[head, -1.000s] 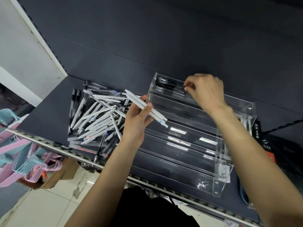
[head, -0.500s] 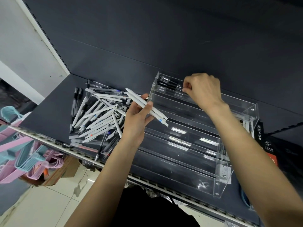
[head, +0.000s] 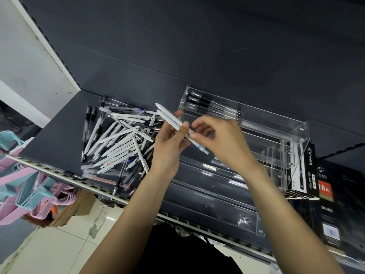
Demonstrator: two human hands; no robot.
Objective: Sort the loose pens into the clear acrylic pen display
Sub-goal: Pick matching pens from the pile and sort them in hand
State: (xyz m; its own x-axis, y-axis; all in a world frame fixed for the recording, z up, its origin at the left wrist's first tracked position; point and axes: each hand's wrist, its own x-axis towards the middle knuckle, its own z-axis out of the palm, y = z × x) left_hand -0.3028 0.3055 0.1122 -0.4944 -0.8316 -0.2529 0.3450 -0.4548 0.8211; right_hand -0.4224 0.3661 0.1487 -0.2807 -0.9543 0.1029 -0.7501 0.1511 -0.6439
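Far to the left of both hands, below the shelf edge, pink and blue plastic hangers (head: 23,186) hang in a bunch. Just left of the left hand lies the heap of loose pens (head: 116,143), mostly white barrels with some clear and black ones, spread on the dark shelf (head: 59,135).

The left hand (head: 167,153) is raised over the heap's right edge, fingers and thumb curled round a small bundle of white pens (head: 173,123) that slants up to the left.

The right hand (head: 221,141) has come away from the top tier, where it was a second ago, and now meets the left hand: its thumb and fingertips pinch the lower end of one pen in the bundle. Judging by this, the black pens are settled and a white pen is about to be drawn out for another tier.

Behind and right of the right hand stands the clear acrylic pen display (head: 276,135); its top tier holds black-grip pens (head: 199,101), while the lower tiers look unfilled. Farther right stands a black gel pen box (head: 310,169).
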